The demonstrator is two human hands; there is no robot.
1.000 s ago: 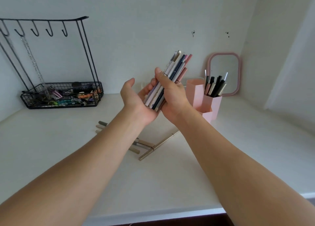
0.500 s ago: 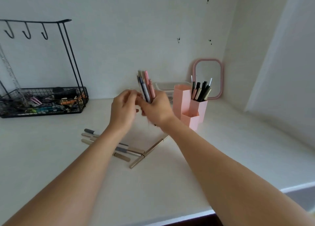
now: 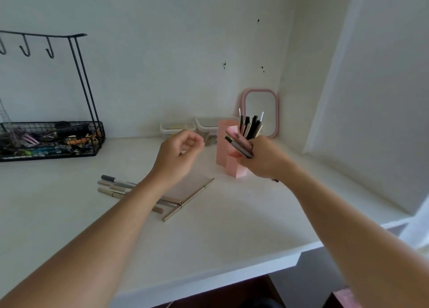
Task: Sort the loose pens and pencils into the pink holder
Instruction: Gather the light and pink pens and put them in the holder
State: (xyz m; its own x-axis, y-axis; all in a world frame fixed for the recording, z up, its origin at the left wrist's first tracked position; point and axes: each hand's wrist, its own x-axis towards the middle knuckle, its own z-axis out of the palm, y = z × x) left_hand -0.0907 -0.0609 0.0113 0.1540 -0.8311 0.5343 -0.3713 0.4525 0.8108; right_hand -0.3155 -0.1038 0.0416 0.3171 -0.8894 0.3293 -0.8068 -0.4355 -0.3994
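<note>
The right hand [image 3: 264,159] is gripping a bundle of pens [image 3: 239,145] right of centre, loading the pink holder [image 3: 224,142]; next, tipping them upright into a compartment. The left hand [image 3: 178,154] is hanging loosely curled, holding nothing.

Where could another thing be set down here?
Bare shelf lies in front, between the loose pens and the front edge, and at left below the wire basket. It is crowded round the pink holder, the right hand and the tubs.

wire rack [image 3: 50,142] cut off at 9 o'clock edge; its contents too jumbled to identify. left forearm hides loose pens' [image 3: 116,187] middles.
</note>
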